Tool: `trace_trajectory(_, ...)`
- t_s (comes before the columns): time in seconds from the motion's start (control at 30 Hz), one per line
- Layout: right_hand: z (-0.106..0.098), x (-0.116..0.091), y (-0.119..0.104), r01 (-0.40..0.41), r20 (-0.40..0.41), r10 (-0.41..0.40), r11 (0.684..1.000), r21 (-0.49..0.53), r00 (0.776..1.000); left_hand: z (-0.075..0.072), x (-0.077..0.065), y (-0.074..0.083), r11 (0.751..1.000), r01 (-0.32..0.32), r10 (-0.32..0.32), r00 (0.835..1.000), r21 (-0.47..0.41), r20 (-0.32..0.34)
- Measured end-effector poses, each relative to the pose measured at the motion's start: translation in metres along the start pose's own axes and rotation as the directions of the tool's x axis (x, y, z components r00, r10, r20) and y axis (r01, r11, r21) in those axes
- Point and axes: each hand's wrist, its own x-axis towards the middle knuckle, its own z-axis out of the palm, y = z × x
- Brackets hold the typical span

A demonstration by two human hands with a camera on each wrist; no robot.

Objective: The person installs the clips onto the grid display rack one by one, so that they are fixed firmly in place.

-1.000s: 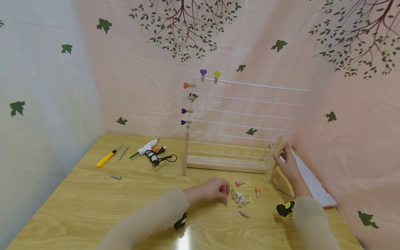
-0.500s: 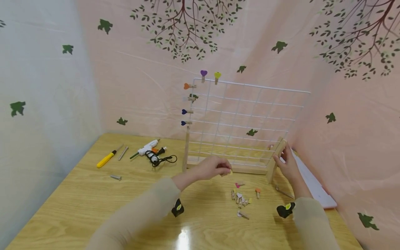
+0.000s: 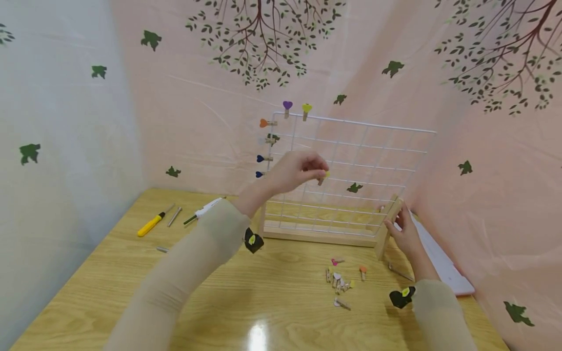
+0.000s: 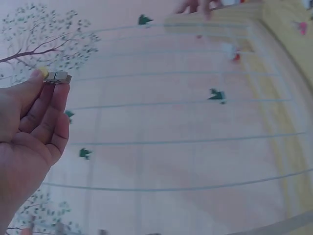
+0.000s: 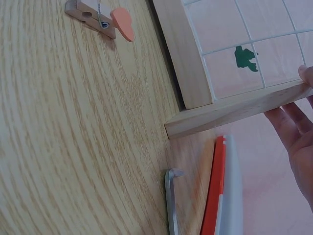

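Observation:
My left hand (image 3: 298,170) pinches a small wooden clothespin (image 4: 57,77) with a yellow top between thumb and fingers, raised in front of the white wire grid (image 3: 364,146). My right hand (image 3: 405,233) grips the right wooden upright (image 5: 239,110) of the grid's stand. Along the grid's left edge sit an orange heart clothespin (image 3: 264,123), a pale one and two dark blue ones. A purple heart clothespin (image 3: 287,106) and a yellow heart clothespin (image 3: 306,109) stand on its top wire. Several loose clothespins (image 3: 337,278) lie on the table before the stand.
At the left lie a yellow-handled screwdriver (image 3: 151,224), a bolt (image 3: 174,217) and a glue gun (image 3: 208,208), partly behind my left sleeve. An L-shaped hex key (image 5: 171,200) and a white board-like object (image 3: 443,258) lie right of the stand.
My left hand has risen from the loose clothespins to mid-height of the grid, bringing a yellow-topped clothespin with it. My right hand stays on the upright.

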Motion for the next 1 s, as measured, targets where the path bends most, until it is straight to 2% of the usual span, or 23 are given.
trace_trajectory(0.17,0.0,-0.001,0.002,0.002,-0.002,-0.002,1.0,0.009,1.0,-0.029,0.02,0.019,0.999,-0.048,0.05,0.991,0.019,-0.126)
trace_trajectory(0.27,0.0,-0.001,0.002,-0.003,0.001,0.003,1.0,-0.006,1.0,-0.043,0.03,0.026,0.996,-0.066,0.078,0.976,0.068,-0.205)
trace_trajectory(0.43,-0.001,-0.001,0.001,-0.01,-0.004,0.01,1.0,-0.024,1.0,-0.058,0.045,0.037,0.985,-0.068,0.111,0.951,0.157,-0.288)
trace_trajectory(0.6,-0.001,0.0,-0.002,-0.03,-0.001,0.03,0.999,-0.02,1.0,-0.067,0.059,0.043,0.976,-0.029,0.101,0.939,0.218,-0.329)
trace_trajectory(0.73,-0.001,0.001,-0.003,-0.043,0.007,0.043,0.999,-0.004,0.999,-0.07,0.07,0.044,0.968,0.026,0.063,0.938,0.25,-0.341)
trace_trajectory(0.9,-0.001,0.002,-0.002,-0.048,0.005,0.048,0.999,-0.014,0.999,-0.067,0.08,0.042,0.966,0.07,0.019,0.941,0.25,-0.337)
trace_trajectory(1.0,-0.001,0.002,-0.001,-0.046,0.004,0.046,0.999,-0.016,0.999,-0.066,0.084,0.04,0.955,0.102,-0.004,0.943,0.279,-0.332)
